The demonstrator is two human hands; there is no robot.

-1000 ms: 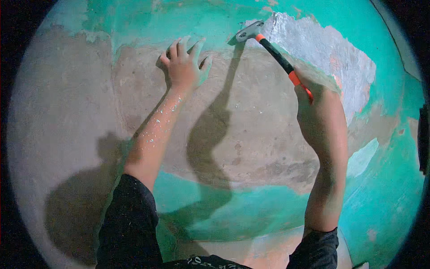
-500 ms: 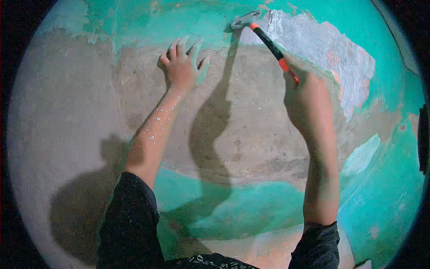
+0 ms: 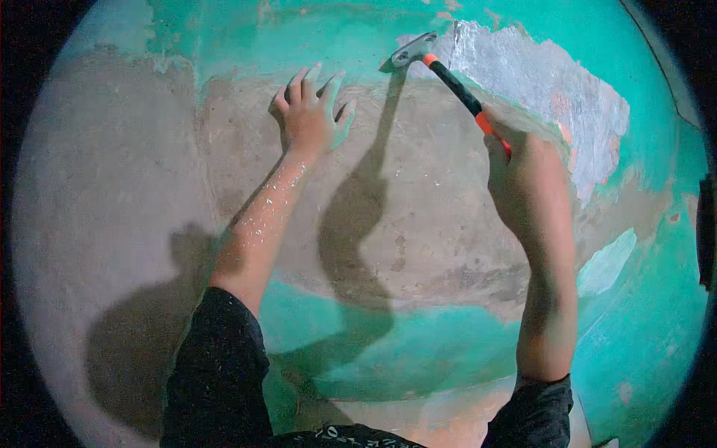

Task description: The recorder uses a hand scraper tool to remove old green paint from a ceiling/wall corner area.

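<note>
Hammer (image 3: 448, 75) swung higher, black-orange handle, right hand (image 3: 523, 175) clamped, left hand (image 3: 310, 119) splayed

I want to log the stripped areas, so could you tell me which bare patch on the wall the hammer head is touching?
The pale grey patch at upper right: the hammer meets its left edge. The big brown patch lies lower.

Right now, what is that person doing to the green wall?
A person is working on a wall where much of the green paint is already gone, leaving bare brownish plaster. The right hand grips a hammer with a black and orange handle, its metal head up against the edge of the green paint beside a rough grey patch. The left hand lies flat on the bare plaster, fingers spread. White flecks dot the left forearm.
</note>
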